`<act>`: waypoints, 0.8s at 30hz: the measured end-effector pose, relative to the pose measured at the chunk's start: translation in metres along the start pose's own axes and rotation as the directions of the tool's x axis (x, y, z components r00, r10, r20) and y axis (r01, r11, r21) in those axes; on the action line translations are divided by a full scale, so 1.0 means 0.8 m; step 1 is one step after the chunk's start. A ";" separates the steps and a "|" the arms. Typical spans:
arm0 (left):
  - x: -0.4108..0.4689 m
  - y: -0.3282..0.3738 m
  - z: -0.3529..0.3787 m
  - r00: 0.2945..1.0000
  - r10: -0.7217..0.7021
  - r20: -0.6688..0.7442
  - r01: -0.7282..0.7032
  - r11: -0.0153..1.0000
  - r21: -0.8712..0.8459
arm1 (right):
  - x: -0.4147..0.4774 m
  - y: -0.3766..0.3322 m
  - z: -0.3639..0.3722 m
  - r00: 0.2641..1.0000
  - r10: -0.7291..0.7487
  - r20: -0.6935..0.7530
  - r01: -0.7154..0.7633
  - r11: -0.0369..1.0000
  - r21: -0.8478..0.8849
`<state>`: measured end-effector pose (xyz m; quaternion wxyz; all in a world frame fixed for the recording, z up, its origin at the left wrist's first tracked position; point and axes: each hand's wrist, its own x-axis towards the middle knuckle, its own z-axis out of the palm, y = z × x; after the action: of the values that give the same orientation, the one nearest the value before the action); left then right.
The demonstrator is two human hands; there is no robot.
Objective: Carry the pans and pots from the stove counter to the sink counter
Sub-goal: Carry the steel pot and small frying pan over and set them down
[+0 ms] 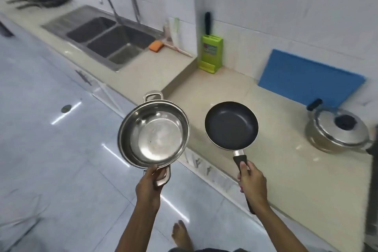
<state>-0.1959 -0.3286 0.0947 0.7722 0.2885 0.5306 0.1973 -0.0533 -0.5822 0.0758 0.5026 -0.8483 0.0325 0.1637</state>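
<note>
The left hand point(150, 180) is gripping the pot point(153, 133), the right hand point(252, 178) the pan point(231, 125); the lidded pot point(338, 131) is waiting on the counter point(276, 170).

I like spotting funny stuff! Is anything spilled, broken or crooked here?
Nothing is spilled or broken. The left hand holds an empty steel pot and the right hand a clean frying pan. The only crooked-looking thing is the blue cutting board, which leans against the wall on purpose.
</note>
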 end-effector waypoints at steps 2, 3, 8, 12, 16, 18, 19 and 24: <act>0.019 0.044 -0.025 0.998 0.030 -0.049 -0.031 0.999 -0.022 | 0.002 -0.040 0.048 0.999 -0.033 0.023 0.032 0.999 0.005; 0.031 0.070 -0.041 0.996 0.048 -0.073 -0.051 0.998 -0.035 | 0.003 -0.062 0.075 0.998 -0.055 0.039 0.054 0.998 0.009; 0.081 0.189 -0.105 0.979 0.138 -0.149 -0.150 0.986 -0.071 | 0.010 -0.162 0.204 0.986 -0.114 0.124 0.109 0.993 0.045; 0.124 0.271 -0.137 0.965 0.178 -0.192 -0.204 0.971 -0.125 | 0.020 -0.240 0.300 0.963 -0.152 0.224 0.140 0.988 0.068; 0.182 0.342 -0.153 0.954 0.200 -0.222 -0.241 0.954 -0.177 | 0.047 -0.306 0.393 0.939 -0.193 0.285 0.180 0.981 0.070; 0.214 0.374 -0.158 0.951 0.197 -0.238 -0.246 0.949 -0.197 | 0.064 -0.333 0.432 0.930 -0.200 0.308 0.186 0.980 0.074; 0.234 0.391 -0.161 0.949 0.195 -0.248 -0.247 0.948 -0.202 | 0.076 -0.347 0.456 0.927 -0.202 0.317 0.188 0.979 0.075; 0.346 0.490 -0.158 0.937 0.182 -0.300 -0.251 0.945 -0.211 | 0.151 -0.432 0.584 0.908 -0.249 0.338 0.245 0.968 0.058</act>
<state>-0.2142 0.1667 0.1219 0.6938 0.2173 0.5692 0.3841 0.0224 0.0044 0.1234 0.5232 -0.8005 -0.1618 0.2436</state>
